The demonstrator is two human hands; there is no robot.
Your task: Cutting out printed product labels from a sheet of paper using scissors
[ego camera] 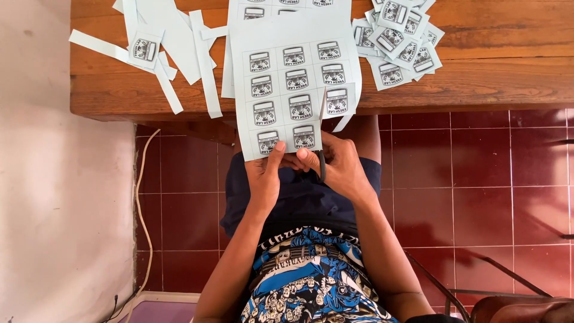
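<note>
Label sheet [287,90], pale blue paper printed with grid of grey badges, hanging off wooden table [478,84] edge, centre frame. Thin, light, floppy, likely tearing easily; best pinching near cut line. Left hand [263,176] pinching bottom edge, thumb on top. Right hand [344,167] gripping scissors [322,140], blades slicing upward. Cut labels [397,42] piling upper right, paper strips [173,54] lying upper left.
</note>
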